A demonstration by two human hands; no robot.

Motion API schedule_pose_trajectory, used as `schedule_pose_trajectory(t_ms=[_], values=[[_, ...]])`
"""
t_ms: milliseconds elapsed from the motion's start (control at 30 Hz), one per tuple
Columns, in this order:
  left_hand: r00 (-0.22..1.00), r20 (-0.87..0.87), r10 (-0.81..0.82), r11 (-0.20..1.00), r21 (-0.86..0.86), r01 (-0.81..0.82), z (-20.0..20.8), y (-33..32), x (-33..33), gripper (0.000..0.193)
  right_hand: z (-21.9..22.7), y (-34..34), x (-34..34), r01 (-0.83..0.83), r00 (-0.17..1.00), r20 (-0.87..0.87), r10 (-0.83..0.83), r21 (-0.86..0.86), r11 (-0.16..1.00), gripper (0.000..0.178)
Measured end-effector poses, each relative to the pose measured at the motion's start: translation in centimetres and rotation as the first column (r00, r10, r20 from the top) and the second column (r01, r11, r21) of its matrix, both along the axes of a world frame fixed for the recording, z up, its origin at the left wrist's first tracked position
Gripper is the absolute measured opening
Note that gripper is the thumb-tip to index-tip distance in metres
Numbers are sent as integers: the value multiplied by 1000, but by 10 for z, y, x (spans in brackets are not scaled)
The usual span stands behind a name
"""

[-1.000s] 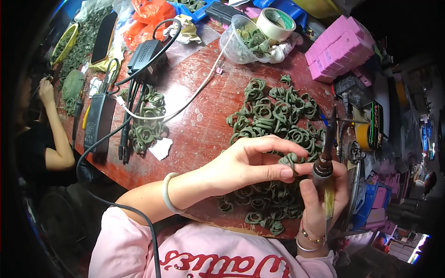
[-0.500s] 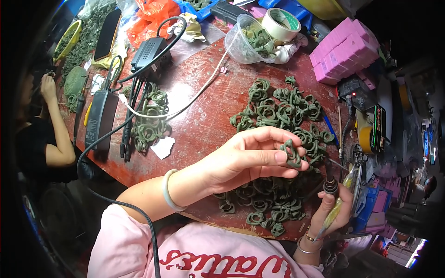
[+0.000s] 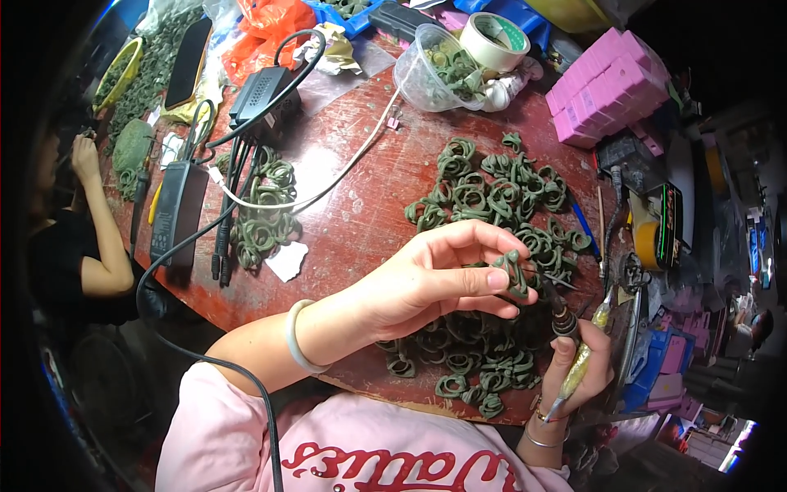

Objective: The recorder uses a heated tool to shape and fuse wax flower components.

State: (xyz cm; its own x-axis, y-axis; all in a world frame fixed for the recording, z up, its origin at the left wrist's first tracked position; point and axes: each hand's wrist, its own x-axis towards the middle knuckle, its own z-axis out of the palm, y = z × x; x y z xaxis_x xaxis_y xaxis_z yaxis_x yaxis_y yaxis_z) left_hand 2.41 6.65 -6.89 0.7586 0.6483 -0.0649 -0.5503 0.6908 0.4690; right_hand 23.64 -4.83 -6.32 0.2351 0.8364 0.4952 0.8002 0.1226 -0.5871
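Note:
Between the thumb and fingertips of my left hand [image 3: 447,283] is a dark green ring [image 3: 514,275], pinched above the heap. My right hand [image 3: 589,365] grips a soldering iron [image 3: 564,318], a pen-like tool with a black ribbed collar. Its tip points at the ring and is close to it; whether they touch I cannot tell. Across the same hand lies a slim tool with a yellowish, see-through wrapped handle [image 3: 577,371]. Under and around both hands spreads a heap of similar green rings [image 3: 484,197] on the red table [image 3: 352,197].
Another pile of rings [image 3: 266,205] lies left, beside black power adapters [image 3: 179,205] and cables. Behind stand a clear plastic tub [image 3: 426,74] and a tape roll [image 3: 496,41]. Pink blocks [image 3: 607,86] are stacked far right. A co-worker's arm [image 3: 102,221] shows at far left.
My right hand has moved left and slightly up, bringing the soldering iron's tip close to the ring. My left hand has stayed nearly still, still pinching the ring.

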Motion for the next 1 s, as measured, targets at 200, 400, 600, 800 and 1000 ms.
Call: schedule_pose_trajectory(t_ms=[200, 400, 600, 800, 1000], values=[[999, -48, 6, 999, 33, -5, 1, -1, -1, 34, -1, -1, 1, 8, 999, 41, -7, -11, 1000, 34], [942, -241, 235, 904, 410, -121, -2, -1, 2, 39, -2, -3, 3, 70, 997, -34, -69, 49, 996, 35], [885, -284, 369, 786, 604, -135, -5, 2, 1, 42, -2, -4, 3, 12, 1000, 10, -13, 58, 998, 36], [884, -281, 374, 801, 577, -156, -7, 1, 3, 42, -3, -3, 2, -4, 1000, 21, 3, 46, 999, 35], [885, -212, 415, 787, 572, -232, -14, 2, 4, 44, -2, -2, 1, -14, 998, 59, 11, 38, 999, 35]])
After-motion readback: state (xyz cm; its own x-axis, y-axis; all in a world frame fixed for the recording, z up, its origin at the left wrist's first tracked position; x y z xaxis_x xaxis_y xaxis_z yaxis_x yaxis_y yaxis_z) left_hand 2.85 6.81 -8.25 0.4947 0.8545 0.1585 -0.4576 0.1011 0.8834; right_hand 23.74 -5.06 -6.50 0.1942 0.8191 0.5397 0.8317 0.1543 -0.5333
